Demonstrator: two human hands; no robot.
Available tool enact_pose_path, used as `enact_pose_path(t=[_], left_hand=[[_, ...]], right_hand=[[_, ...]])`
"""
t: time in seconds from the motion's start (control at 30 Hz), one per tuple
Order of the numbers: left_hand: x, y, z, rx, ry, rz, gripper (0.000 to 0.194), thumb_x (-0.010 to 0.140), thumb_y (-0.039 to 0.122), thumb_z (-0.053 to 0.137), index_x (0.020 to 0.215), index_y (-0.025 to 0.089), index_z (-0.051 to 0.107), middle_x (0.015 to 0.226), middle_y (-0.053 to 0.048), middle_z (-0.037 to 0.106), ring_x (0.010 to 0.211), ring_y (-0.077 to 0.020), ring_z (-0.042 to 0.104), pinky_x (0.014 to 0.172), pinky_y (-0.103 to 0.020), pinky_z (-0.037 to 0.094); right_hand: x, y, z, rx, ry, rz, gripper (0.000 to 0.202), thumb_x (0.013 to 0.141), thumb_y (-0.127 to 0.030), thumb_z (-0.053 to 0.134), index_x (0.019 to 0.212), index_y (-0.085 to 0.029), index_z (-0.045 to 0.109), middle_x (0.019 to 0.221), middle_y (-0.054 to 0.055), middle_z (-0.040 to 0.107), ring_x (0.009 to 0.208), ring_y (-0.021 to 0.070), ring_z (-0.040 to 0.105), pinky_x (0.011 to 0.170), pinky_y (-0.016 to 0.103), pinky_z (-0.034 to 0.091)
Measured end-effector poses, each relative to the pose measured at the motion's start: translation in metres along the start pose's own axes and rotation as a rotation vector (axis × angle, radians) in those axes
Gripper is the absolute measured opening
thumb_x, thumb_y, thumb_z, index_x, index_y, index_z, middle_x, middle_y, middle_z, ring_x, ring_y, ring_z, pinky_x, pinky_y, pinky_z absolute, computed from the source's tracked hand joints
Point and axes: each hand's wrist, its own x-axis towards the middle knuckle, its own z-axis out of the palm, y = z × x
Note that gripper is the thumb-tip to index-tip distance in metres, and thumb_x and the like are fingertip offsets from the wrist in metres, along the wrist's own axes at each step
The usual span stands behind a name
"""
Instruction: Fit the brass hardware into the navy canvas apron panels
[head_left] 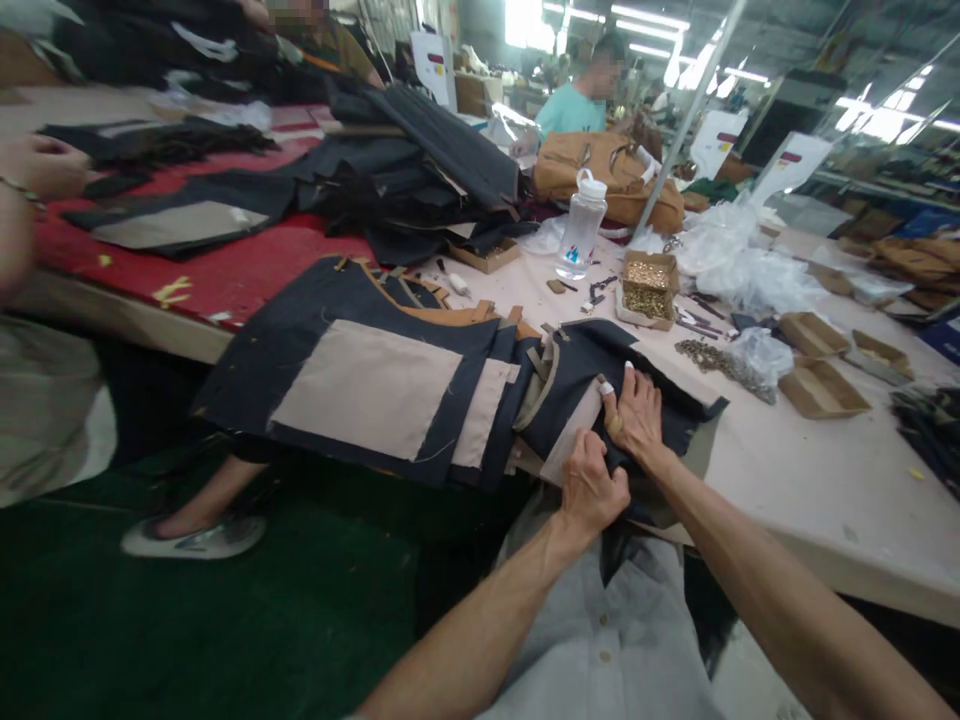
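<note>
At the table's front edge lies a dark navy fabric piece [679,400] with a beige patch, under both my hands. My left hand [592,485] is closed in a fist on the near edge of this fabric. Just beyond it, my right hand [636,412] rests on top with fingers stretched out, white wraps on two of its digits. To the left, several similar dark panels with beige patches [367,385] overlap in a row and hang over the edge. The folds beneath my palms are hidden.
Small cardboard boxes of brass-coloured hardware [649,290] stand beyond the fabric, beside a clear bottle [583,225] and plastic bags [739,255]. Loose metal pieces [724,368] and open boxes [821,385] lie rightward. A co-worker's hand [49,168] is at the red-covered table [247,270].
</note>
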Motion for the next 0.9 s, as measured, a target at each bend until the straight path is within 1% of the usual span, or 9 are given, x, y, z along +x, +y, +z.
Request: enact_pose_path(t=[0.1, 0.2, 0.27, 0.43, 0.53, 0.63, 0.73, 0.83, 0.9], left_hand=[[0.002, 0.002, -0.004, 0.024, -0.014, -0.028, 0.030, 0.069, 0.009, 0.057, 0.088, 0.023, 0.038, 0.098, -0.008, 0.053, 0.094, -0.0229, 0.056, 0.084, -0.037, 0.051], [0.003, 0.002, -0.002, 0.035, -0.016, -0.039, 0.029, 0.069, 0.010, 0.057, 0.088, 0.023, 0.038, 0.097, -0.008, 0.053, 0.094, -0.0236, 0.057, 0.083, -0.037, 0.051], [0.003, 0.004, 0.000, 0.032, -0.014, -0.049, 0.029, 0.070, 0.011, 0.058, 0.089, 0.023, 0.039, 0.098, -0.009, 0.053, 0.095, -0.0241, 0.057, 0.084, -0.038, 0.051], [0.008, 0.012, -0.001, 0.064, -0.033, -0.088, 0.027, 0.072, 0.011, 0.058, 0.091, 0.022, 0.042, 0.102, -0.010, 0.055, 0.098, -0.0240, 0.058, 0.088, -0.037, 0.051], [0.012, 0.017, -0.008, 0.136, -0.085, -0.080, 0.030, 0.072, 0.012, 0.059, 0.099, 0.020, 0.047, 0.105, -0.010, 0.056, 0.096, -0.0238, 0.060, 0.084, -0.035, 0.051], [0.015, 0.025, -0.014, 0.233, -0.160, -0.030, 0.045, 0.075, 0.015, 0.062, 0.118, 0.019, 0.051, 0.112, -0.012, 0.055, 0.089, -0.0239, 0.061, 0.077, -0.035, 0.050], [0.021, 0.034, -0.015, 0.324, -0.208, 0.023, 0.043, 0.079, 0.020, 0.064, 0.122, 0.021, 0.058, 0.121, -0.014, 0.052, 0.089, -0.0251, 0.062, 0.076, -0.036, 0.049], [0.032, 0.040, -0.011, 0.353, -0.205, 0.045, 0.020, 0.087, 0.023, 0.058, 0.104, 0.020, 0.067, 0.116, -0.014, 0.055, 0.094, -0.0266, 0.062, 0.078, -0.036, 0.049], [0.039, 0.039, -0.007, 0.334, -0.156, 0.011, 0.017, 0.091, 0.023, 0.054, 0.101, 0.019, 0.068, 0.107, -0.013, 0.059, 0.093, -0.0256, 0.062, 0.080, -0.036, 0.048]], right_hand=[[0.010, 0.001, -0.006, 0.031, -0.010, -0.026, 0.069, 0.102, -0.049, 0.035, 0.156, -0.007, 0.028, 0.149, 0.029, 0.036, 0.141, 0.0437, 0.030, 0.110, 0.067, 0.028], [0.024, 0.004, -0.021, 0.078, 0.085, -0.031, 0.070, 0.102, -0.050, 0.033, 0.158, -0.008, 0.023, 0.152, 0.029, 0.032, 0.144, 0.0429, 0.027, 0.110, 0.068, 0.028], [0.024, 0.002, -0.025, 0.097, 0.114, -0.034, 0.069, 0.103, -0.049, 0.031, 0.158, -0.008, 0.021, 0.156, 0.028, 0.026, 0.146, 0.0418, 0.022, 0.112, 0.066, 0.026], [0.000, -0.020, -0.010, 0.086, -0.042, -0.008, 0.069, 0.102, -0.046, 0.035, 0.158, -0.007, 0.022, 0.159, 0.027, 0.025, 0.149, 0.0425, 0.016, 0.114, 0.068, 0.022], [-0.001, -0.024, -0.010, 0.124, -0.032, -0.034, 0.067, 0.102, -0.045, 0.037, 0.156, -0.006, 0.028, 0.157, 0.027, 0.029, 0.149, 0.0410, 0.019, 0.115, 0.064, 0.024], [-0.004, -0.006, -0.029, 0.265, 0.191, 0.013, 0.057, 0.104, -0.041, 0.032, 0.149, -0.007, 0.039, 0.148, 0.026, 0.042, 0.141, 0.0345, 0.036, 0.113, 0.055, 0.033], [-0.026, 0.027, -0.053, 0.430, 0.441, 0.225, 0.046, 0.106, -0.040, 0.031, 0.134, -0.012, 0.054, 0.125, 0.020, 0.062, 0.115, 0.0292, 0.059, 0.100, 0.046, 0.046], [-0.061, 0.058, -0.068, 0.554, 0.472, 0.391, 0.037, 0.102, -0.041, 0.040, 0.116, -0.016, 0.063, 0.096, 0.011, 0.070, 0.086, 0.0251, 0.066, 0.082, 0.039, 0.053], [-0.082, 0.068, -0.072, 0.598, 0.412, 0.369, 0.030, 0.098, -0.040, 0.049, 0.110, -0.018, 0.066, 0.090, 0.008, 0.070, 0.079, 0.0233, 0.065, 0.076, 0.036, 0.053]])
